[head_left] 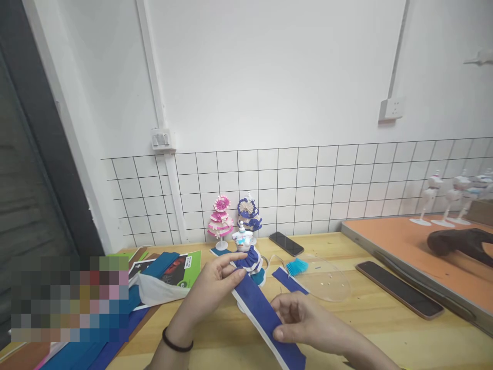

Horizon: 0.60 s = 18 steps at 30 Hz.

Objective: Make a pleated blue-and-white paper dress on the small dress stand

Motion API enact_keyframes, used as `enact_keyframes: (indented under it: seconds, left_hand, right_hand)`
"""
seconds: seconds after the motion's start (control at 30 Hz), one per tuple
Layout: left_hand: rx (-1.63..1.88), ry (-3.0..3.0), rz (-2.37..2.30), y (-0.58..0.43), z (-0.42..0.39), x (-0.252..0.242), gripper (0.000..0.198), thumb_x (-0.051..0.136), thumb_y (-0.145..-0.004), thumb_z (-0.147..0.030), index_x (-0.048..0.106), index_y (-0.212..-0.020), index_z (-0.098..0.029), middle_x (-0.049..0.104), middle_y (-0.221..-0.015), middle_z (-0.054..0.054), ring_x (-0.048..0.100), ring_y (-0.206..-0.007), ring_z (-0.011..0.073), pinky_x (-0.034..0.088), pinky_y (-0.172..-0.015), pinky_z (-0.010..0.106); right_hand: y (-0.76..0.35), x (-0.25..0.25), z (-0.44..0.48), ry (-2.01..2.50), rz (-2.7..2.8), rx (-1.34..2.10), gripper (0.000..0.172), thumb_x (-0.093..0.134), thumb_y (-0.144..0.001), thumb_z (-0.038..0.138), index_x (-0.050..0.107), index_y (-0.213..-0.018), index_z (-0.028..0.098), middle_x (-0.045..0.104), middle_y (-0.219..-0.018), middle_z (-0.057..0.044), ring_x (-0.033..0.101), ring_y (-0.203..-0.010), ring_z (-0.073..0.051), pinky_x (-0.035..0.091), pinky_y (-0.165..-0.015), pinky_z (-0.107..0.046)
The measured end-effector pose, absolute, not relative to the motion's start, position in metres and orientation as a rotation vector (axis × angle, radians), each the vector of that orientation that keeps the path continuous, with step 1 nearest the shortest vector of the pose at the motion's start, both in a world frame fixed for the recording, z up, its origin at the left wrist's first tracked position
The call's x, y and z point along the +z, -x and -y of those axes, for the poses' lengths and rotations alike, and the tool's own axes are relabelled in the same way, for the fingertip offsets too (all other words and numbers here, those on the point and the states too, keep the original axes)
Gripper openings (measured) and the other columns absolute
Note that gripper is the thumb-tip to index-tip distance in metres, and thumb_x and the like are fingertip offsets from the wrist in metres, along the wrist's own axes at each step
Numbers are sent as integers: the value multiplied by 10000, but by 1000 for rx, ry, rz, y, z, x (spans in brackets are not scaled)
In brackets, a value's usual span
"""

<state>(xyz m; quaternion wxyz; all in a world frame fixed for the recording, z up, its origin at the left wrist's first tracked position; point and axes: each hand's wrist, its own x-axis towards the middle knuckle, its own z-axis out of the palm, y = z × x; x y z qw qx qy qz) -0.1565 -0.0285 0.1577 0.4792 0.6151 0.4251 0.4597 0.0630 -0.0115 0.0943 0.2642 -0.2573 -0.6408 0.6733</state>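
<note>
A dark blue strip (257, 302) with a white edge slants down toward me; I cannot tell whether it is paper or cloth. My left hand (221, 280), with a black band on its wrist, pinches its upper end. Lower down, my right hand (298, 318) grips the strip between thumb and curled fingers. Just behind my left fingers stands a small white dress-form mannequin (242, 240) wearing a pleated blue skirt (249, 260) with white trim. The strip and left hand partly cover its base. A shorter blue strip (289, 281) and folded light-blue pieces (297, 266) lie beyond my right hand.
Pink (221, 218) and blue-and-cream (247, 210) decorated figures stand by the wall. Phones lie at the back (286, 243) and right (398, 289), near a clear round sheet (331, 280). Coloured sheets (165, 267) pile at left. An orange board (400, 241) bears several white mannequins (427, 198).
</note>
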Motion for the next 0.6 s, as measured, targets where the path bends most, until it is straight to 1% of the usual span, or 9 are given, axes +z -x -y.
enact_keyframes:
  seconds: [0.07,0.13,0.2,0.23,0.3,0.37,0.4,0.5,0.6]
  left_hand:
    - [1145,-1452,-961,153,28,156,619,693,-714,-440,515,-1233,-154,658,-666,5,637,-683,175,482,-690,291]
    - [1186,-1371,-859,148,29,155,760,693,-712,-457,378,-1342,-169,676,-728,29,647,-713,192,490,-708,318]
    - [1198,-1305,-759,140,29,152,865,700,-699,-472,276,-1390,-172,690,-793,63,651,-750,209,491,-719,338]
    - [1187,-1292,-732,136,29,150,869,708,-692,-466,281,-1387,-165,694,-800,72,651,-752,210,489,-720,337]
    - [1144,-1312,-750,126,29,146,763,735,-680,-419,410,-1312,-140,698,-751,68,644,-709,191,479,-691,299]
    - [1117,-1355,-811,119,28,142,557,744,-683,-355,566,-1155,-119,689,-682,50,621,-643,156,460,-638,252]
    - [1115,-1368,-831,116,28,140,463,737,-691,-336,614,-1077,-114,686,-669,47,609,-624,145,452,-618,239]
    - [1106,-1394,-847,112,28,137,313,696,-721,-317,665,-952,-108,684,-679,53,594,-603,135,445,-589,233]
    - [1008,-1455,-841,112,30,138,255,678,-718,-269,676,-921,-116,658,-656,33,584,-594,132,427,-571,226]
  right_hand:
    - [-59,97,16,724,1721,1785,287,806,-605,338,622,-721,150,584,-651,30,502,-582,-94,361,-563,-201]
    - [-57,102,19,750,1680,1725,313,807,-591,365,589,-651,148,539,-598,43,460,-548,-84,341,-539,-198]
    - [-56,107,22,761,1611,1655,328,787,-612,402,579,-648,151,519,-589,47,440,-547,-82,335,-534,-196]
    - [-55,109,23,763,1580,1615,325,771,-632,416,580,-654,154,517,-590,48,437,-551,-83,337,-535,-196]
    - [-55,111,26,759,1527,1537,309,749,-667,419,579,-656,161,520,-592,49,440,-561,-86,350,-548,-198]
    - [-55,109,28,752,1505,1492,303,741,-682,415,569,-646,168,525,-591,50,452,-570,-91,368,-566,-204]
    - [-55,107,28,747,1505,1490,304,740,-684,416,566,-648,170,529,-597,49,462,-578,-95,378,-577,-209]
    - [-62,105,28,771,1514,1497,306,736,-687,433,584,-742,173,560,-670,29,511,-644,-116,412,-623,-229]
    - [-74,113,24,817,1475,1453,392,719,-700,456,574,-947,190,605,-843,-18,567,-805,-167,454,-729,-287]
